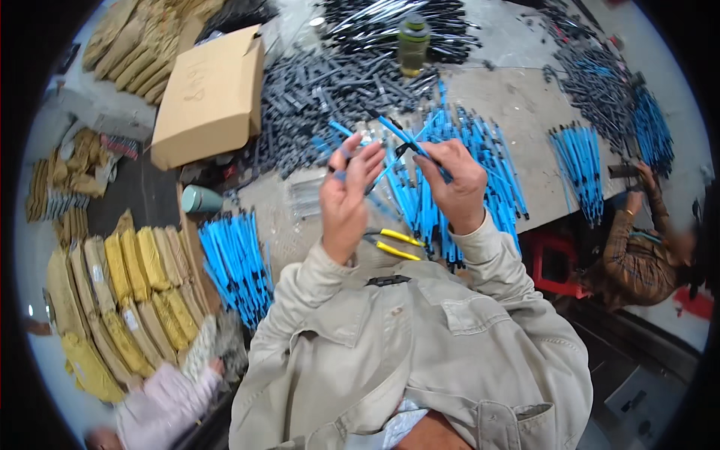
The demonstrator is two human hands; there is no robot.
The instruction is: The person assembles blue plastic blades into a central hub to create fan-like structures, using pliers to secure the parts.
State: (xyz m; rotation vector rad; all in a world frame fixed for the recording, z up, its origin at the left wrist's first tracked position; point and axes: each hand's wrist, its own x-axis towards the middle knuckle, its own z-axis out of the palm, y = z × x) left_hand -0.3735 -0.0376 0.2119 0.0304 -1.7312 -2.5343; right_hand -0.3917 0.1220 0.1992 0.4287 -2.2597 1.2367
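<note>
My right hand pinches a slim blue rod with a dark tip, held slanting above the table. A small black piece sits on the rod near my fingertips. Beside it my left hand is raised, its fingers apart and slightly blurred; blue strips show behind and between them, and no grip on them is visible. Below both hands lies a pile of similar blue rods with black ends. Pliers with yellow handles rest on the table close to my body.
Dark grey plastic parts are heaped across the table, beside a cardboard box. A green-topped bottle and a teal cup stand there. Blue rod bundles lie at left and right. A co-worker sits at right, another at lower left.
</note>
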